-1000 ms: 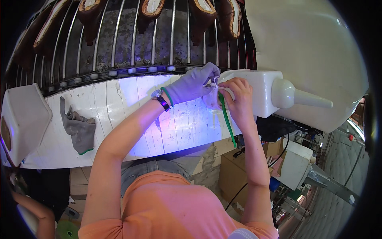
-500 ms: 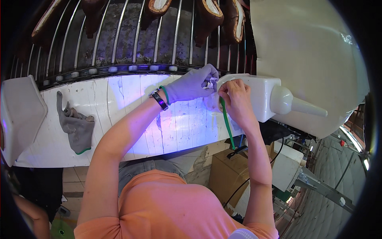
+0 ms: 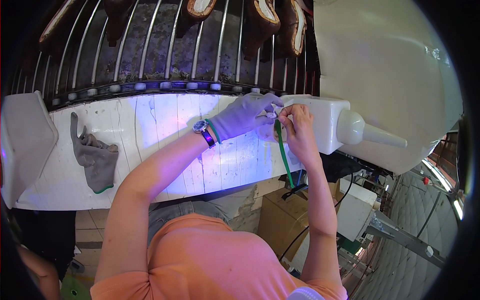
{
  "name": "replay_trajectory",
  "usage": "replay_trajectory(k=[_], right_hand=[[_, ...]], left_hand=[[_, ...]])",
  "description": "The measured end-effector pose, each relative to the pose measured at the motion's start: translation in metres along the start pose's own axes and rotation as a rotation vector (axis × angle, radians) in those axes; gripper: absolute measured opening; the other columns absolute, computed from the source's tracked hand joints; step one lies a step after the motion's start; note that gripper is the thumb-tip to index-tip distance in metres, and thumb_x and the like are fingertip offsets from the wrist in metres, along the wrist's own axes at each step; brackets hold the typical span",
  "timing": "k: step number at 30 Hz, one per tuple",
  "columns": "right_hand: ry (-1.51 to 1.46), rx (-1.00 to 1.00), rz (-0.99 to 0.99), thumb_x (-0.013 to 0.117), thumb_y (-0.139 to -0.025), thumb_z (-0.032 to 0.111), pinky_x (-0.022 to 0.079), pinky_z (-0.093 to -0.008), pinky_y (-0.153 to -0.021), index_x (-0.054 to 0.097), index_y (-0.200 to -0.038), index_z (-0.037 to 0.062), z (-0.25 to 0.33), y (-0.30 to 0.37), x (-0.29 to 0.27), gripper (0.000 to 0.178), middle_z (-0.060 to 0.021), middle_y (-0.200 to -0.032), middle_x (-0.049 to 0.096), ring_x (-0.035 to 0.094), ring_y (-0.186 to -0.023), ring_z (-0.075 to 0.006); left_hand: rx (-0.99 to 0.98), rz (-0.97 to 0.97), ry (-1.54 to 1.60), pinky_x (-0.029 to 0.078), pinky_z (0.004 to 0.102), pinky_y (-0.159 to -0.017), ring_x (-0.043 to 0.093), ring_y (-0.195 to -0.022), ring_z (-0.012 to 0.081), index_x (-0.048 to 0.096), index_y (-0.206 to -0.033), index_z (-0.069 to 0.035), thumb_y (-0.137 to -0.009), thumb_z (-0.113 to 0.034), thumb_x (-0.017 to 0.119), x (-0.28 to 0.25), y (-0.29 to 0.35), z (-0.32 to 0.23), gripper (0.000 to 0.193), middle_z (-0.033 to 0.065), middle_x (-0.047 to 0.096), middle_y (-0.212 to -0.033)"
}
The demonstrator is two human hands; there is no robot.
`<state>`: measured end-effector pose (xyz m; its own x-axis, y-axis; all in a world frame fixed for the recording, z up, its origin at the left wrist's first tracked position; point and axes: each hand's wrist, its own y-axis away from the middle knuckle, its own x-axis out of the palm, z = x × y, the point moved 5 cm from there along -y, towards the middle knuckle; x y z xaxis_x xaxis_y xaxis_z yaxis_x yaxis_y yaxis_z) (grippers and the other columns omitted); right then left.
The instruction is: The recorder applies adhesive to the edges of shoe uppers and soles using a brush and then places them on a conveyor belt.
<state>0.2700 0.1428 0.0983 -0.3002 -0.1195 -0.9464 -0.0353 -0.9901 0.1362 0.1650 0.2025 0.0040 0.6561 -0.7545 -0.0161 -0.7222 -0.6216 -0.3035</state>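
My left hand (image 3: 245, 117) wears a grey-violet glove and has its fingers bent around a small crumpled white scrap (image 3: 271, 115). Bare, my right hand (image 3: 300, 131) meets it with thumb and forefinger pinched at the scrap's edge. A narrow green strip (image 3: 283, 157) hangs just below those fingertips, its lower end near the table's front edge; what holds its top is hidden. Both hands are over the white table (image 3: 175, 170). Right beside them a white plastic bottle (image 3: 327, 125) with a long cone nozzle lies on its side. A second grey glove (image 3: 100, 165) lies at the left.
Behind the table runs a roller conveyor (image 3: 145, 55) carrying several brown shoe uppers (image 3: 262, 25). A white container (image 3: 27, 145) stands at the far left, a cardboard box (image 3: 282, 220) below the table at right. Another person's arm (image 3: 42, 275) shows at lower left.
My gloved left hand has dropped slightly and turned, fingers now pointing more to the right. My right fingertips have moved from beside the green strip's top to the white scrap.
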Motion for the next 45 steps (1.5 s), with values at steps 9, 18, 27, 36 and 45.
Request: replay_trajectory(k=[9, 18, 27, 36, 45], right_hand=[[-0.208, 0.094, -0.051, 0.059, -0.083, 0.004, 0.034, -0.0414, -0.091, 0.062, -0.1, 0.0058, -0.01, 0.001, -0.005, 0.017, -0.0087, -0.091, 0.058, 0.052, -0.098, -0.0267], [0.38, -0.155, -0.114, 0.068, -0.078, 0.011, 0.034, -0.0459, -0.094, 0.065, -0.096, 0.0082, 0.024, 0.016, 0.004, 0.018, -0.0064, -0.095, 0.059, 0.053, -0.104, -0.0258], [0.578, -0.039, -0.028, 0.064, -0.081, 0.012, 0.034, -0.0457, -0.092, 0.058, -0.089, 0.0019, 0.037, 0.003, 0.022, 0.015, -0.0107, -0.09, 0.059, 0.052, -0.099, -0.0268], [0.343, 0.152, -0.081, 0.069, -0.079, 0.015, 0.037, -0.0438, -0.088, 0.06, -0.102, 0.0047, 0.033, -0.024, -0.009, 0.027, -0.0111, -0.092, 0.061, 0.053, -0.099, -0.0262], [-0.537, 0.28, -0.078, 0.066, -0.081, 0.0, 0.048, -0.0226, -0.058, 0.07, -0.09, -0.0028, -0.021, -0.065, -0.013, 0.01, -0.005, -0.067, 0.065, 0.058, -0.059, -0.0077]], left_hand=[[-0.118, -0.017, 0.086, 0.05, 0.0343, -0.079, 0.064, -0.09, 0.0229, 0.05, -0.103, -0.006, -0.078, -0.004, 0.068, -0.005, -0.006, 0.012, 0.031, 0.009, 0.063, -0.093], [-0.2, 0.082, 0.291, 0.049, 0.0336, -0.084, 0.062, -0.091, 0.0191, 0.056, -0.104, -0.005, -0.077, -0.016, 0.073, -0.016, -0.009, 0.021, 0.034, 0.0079, 0.064, -0.094], [-0.102, -0.149, 0.184, 0.045, 0.0338, -0.095, 0.059, -0.111, 0.0211, 0.057, -0.121, -0.007, -0.088, -0.034, 0.062, -0.041, -0.01, 0.013, 0.044, 0.0162, 0.06, -0.117], [-0.184, -0.058, 0.96, 0.026, 0.0383, -0.11, 0.041, -0.131, 0.03, 0.023, -0.147, -0.003, -0.09, -0.072, 0.013, -0.039, -0.019, 0.013, 0.091, 0.0262, 0.046, -0.135], [-0.256, 0.098, 1.006, 0.027, 0.0399, -0.11, 0.047, -0.126, 0.0296, 0.031, -0.142, 0.003, -0.09, -0.072, 0.014, -0.024, -0.02, 0.019, 0.093, 0.027, 0.054, -0.127]])
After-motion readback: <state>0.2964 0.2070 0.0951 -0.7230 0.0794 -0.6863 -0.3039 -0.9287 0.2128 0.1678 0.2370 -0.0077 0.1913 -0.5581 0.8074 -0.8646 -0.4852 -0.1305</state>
